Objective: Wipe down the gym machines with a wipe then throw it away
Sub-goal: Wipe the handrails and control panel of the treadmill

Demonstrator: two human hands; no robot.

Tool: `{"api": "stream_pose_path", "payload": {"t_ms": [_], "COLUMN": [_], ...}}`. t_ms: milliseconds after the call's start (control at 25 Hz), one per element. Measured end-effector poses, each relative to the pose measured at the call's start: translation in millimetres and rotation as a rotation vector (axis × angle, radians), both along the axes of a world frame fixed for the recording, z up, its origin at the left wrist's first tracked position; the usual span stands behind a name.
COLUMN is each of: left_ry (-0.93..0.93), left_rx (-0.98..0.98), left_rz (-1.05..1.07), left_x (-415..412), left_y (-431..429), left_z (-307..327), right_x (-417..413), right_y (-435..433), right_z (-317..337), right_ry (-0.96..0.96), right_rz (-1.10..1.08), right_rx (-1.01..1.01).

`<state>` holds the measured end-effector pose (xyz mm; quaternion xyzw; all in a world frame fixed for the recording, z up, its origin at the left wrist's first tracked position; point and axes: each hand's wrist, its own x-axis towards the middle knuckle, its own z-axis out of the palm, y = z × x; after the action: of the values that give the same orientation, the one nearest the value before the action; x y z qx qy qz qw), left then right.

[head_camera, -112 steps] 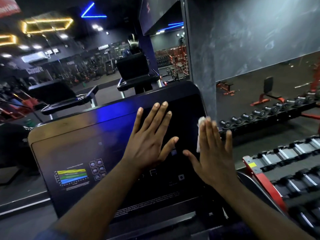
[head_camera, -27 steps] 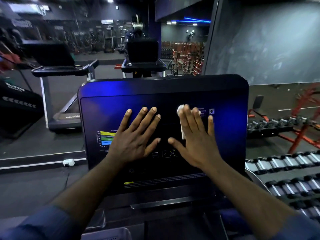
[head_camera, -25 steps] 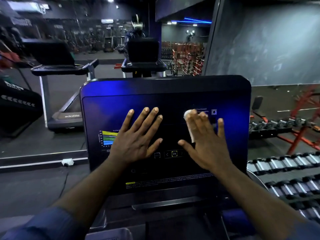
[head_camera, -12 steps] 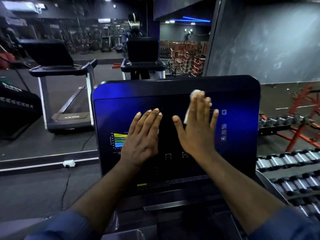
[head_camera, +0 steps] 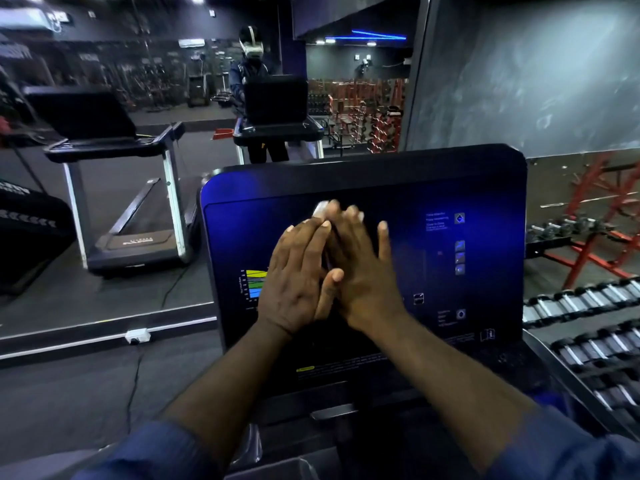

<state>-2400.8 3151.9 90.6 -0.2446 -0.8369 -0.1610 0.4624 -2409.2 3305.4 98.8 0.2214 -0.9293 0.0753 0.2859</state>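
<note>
Wipe loc.: small white wipe (head_camera: 320, 208) lay flat on the screen of the treadmill console (head_camera: 485, 202), upper centre, trapped under the fingertips of the right hand (head_camera: 363, 271). Only one corner showed past the fingers.
Wipe look: white, thin, edge slightly rumpled. Mostly hidden, so couldn't tell if damp or dry, or how it was folded.
R grip: fingers straight, a bit spread, pressing the wipe onto the glass. No pinch.
L grip: left hand (head_camera: 294, 282) flat on the screen, fingers straight & together, holding nothing. It touched the R hand, thumb lying across its edge.
Handling (est.): v. light, soft, limp. Prob. bunches up or slips out from under flat fingers. Screen looked glossy & slick, so little drag expected.
Hold pt (est.): for wiping, finger pads over the wipe's middle w/ even pressure. For lifting off, pinch the free corner at the top betw. thumb & forefinger.
Note: lit icons on R side of screen; a press there might trigger them.
Nearby: dumbbell rack (head_camera: 588, 341) to the R of the console.
</note>
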Motion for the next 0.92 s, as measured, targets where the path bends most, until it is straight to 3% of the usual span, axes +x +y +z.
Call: {"api": "stream_pose_path", "payload": {"t_ms": [120,240,320,440,520,600,720,800,920], "left_ry": [-0.016,-0.006,0.001,0.015,0.045,0.057,0.072,0.082,0.068], "left_rx": [-0.087,-0.193,-0.208,-0.213,-0.251,-0.325,-0.383,-0.363,-0.383], "left_rz": [0.113,0.165,0.175,0.186,0.176,0.172,0.169,0.168,0.151], "left_x": [-2,-3,-5,-6,-5,-4,-3,-3,6], "left_y": [4,10,8,9,11,14,13,10,11], "left_z": [-3,-6,-8,-12,-12,-13,-14,-12,-20], "right_x": [30,15,13,38,50,39,13,22,64], "right_y": [38,55,35,23,53,77,60,26,37], "right_z": [-58,-48,-31,-63,-92,-93,-53,-51,-114], "right_ry": [-0.071,-0.111,-0.146,-0.156,-0.164,-0.169,-0.202,-0.191,-0.161], "right_rz": [-0.056,-0.317,-0.339,-0.143,-0.151,-0.296,-0.405,-0.245,-0.007], "right_rx": [0.112,-0.169,-0.294,-0.066,0.023,-0.103,-0.458,-0.348,0.01]}}
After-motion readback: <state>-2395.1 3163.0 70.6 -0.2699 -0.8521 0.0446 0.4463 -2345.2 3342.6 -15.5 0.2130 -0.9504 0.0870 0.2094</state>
